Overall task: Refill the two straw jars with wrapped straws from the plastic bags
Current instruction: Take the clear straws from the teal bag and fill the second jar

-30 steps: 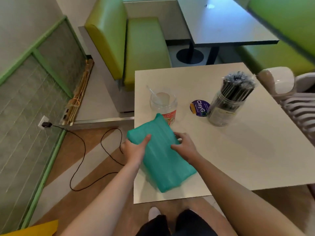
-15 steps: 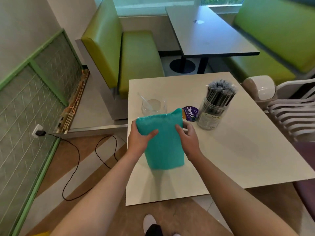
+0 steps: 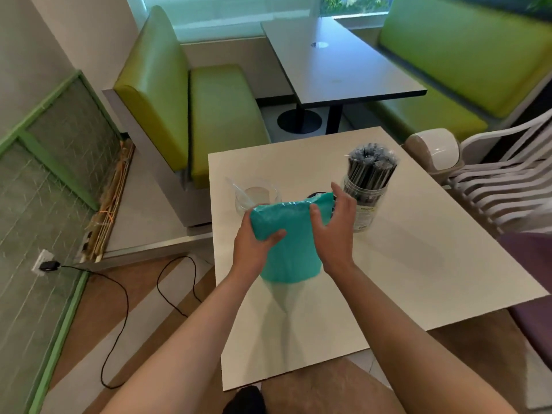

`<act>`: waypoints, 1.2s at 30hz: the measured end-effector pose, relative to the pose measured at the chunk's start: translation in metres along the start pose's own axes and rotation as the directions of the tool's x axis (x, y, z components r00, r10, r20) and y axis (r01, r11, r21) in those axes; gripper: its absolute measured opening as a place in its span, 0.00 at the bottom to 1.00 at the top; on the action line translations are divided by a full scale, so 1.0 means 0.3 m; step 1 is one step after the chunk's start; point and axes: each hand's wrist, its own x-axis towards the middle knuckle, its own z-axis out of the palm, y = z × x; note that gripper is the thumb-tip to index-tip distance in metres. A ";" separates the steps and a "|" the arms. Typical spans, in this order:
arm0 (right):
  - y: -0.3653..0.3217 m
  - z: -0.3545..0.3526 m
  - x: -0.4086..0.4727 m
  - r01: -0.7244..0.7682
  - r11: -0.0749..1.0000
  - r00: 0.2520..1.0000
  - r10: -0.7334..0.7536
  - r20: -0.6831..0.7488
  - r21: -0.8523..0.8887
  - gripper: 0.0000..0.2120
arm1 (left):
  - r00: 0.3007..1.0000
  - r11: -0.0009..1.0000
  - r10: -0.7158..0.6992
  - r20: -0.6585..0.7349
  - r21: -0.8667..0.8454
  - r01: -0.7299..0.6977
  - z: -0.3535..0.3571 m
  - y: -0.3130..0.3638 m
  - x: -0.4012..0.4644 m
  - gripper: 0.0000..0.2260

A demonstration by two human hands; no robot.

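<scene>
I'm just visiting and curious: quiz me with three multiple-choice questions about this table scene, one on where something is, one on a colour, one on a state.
1. Where does the clear plastic jar packed with dark wrapped straws stand?
A. on the white table, to the right of the hands
B. on the green bench
C. on the floor

2. What colour is the soft plastic bag being held?
A. red
B. teal
C. black

3. How full is the other clear plastic jar, behind the bag?
A. packed with straws
B. lidded and sealed
C. nearly empty

Answers:
1 A: it stands on the tabletop just beyond the right hand.
2 B: the bag gripped by the left hand and right hand is teal.
3 C: only about one clear straw leans inside it.
</scene>
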 end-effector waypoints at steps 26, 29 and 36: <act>-0.277 0.285 0.049 0.141 0.781 0.990 -0.109 0.089 -0.608 0.11 | 0.956 0.992 0.086 0.280 -0.113 -0.056 -0.095 -0.043 0.186 0.23; -0.274 0.294 0.046 0.168 0.774 0.986 -0.137 0.098 -0.611 0.11 | 0.950 0.990 0.092 0.299 -0.126 -0.056 -0.106 -0.049 0.203 0.24; -0.250 0.289 0.089 0.058 0.900 0.998 -0.044 0.043 -0.431 0.09 | 0.942 0.994 0.082 0.327 -0.091 -0.056 -0.125 -0.047 0.235 0.22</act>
